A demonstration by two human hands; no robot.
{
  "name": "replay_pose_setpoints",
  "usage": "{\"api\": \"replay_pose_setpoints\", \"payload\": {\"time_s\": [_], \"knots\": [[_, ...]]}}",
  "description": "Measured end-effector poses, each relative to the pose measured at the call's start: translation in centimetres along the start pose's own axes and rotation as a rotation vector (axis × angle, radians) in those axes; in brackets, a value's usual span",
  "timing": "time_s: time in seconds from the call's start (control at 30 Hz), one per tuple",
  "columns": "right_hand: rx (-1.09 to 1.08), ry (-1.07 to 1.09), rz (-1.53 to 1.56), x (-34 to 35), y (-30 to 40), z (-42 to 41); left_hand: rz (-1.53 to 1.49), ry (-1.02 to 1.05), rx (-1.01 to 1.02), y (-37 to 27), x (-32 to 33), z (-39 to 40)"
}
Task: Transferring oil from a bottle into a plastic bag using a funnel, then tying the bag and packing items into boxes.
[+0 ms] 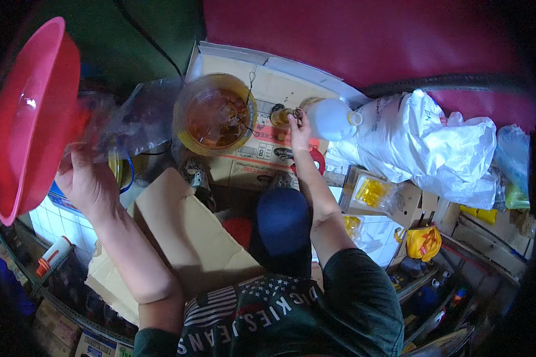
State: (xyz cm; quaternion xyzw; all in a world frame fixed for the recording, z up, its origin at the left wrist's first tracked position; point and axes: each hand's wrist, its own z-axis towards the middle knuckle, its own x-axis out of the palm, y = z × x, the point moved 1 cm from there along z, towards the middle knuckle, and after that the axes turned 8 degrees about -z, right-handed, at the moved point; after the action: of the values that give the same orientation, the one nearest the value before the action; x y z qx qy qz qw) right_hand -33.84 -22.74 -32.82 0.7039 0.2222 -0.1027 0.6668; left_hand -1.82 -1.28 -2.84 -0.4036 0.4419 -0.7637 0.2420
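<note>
My left hand [82, 178] is raised at the left, its fingers partly hidden beside a large pink plastic basin [27, 116]. The basin is tipped on its side, its hollow facing left, and the hand appears to grip it. My right hand [300, 131] reaches forward and pinches a small see-through container [282, 117] with amber contents and a dark end. Left of it stands a round yellowish tub [181, 127] of amber liquid, with thin wires over its rim. Just right of the hand is a translucent plastic jug [330, 119] with a pale cap.
Printed cardboard [232, 172] lies beneath the tub. A clear plastic bag [143, 116] lies left of it. White plastic sacks [420, 147] fill the right side. Nearer me are a bent cardboard sheet [174, 232], yellow packets [371, 193] and a yellow bag [423, 243]. Walls rise behind.
</note>
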Motion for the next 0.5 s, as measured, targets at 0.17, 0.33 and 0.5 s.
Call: {"api": "replay_pose_setpoints", "payload": {"time_s": [0.17, 0.33, 0.5], "knots": [[0.016, -0.023, 0.080, 0.6, 0.2, 0.9, 0.028, -0.014, 0.048, 0.1, -0.3, -0.1], [0.011, -0.063, 0.235, 0.2, 1.3, 2.3, 0.059, -0.014, 0.076, 0.0, -0.8, -0.1], [0.038, -0.057, 0.287, -0.9, 1.8, 2.9, 0.128, -0.059, 0.056, 0.2, -0.2, -0.5]]}}
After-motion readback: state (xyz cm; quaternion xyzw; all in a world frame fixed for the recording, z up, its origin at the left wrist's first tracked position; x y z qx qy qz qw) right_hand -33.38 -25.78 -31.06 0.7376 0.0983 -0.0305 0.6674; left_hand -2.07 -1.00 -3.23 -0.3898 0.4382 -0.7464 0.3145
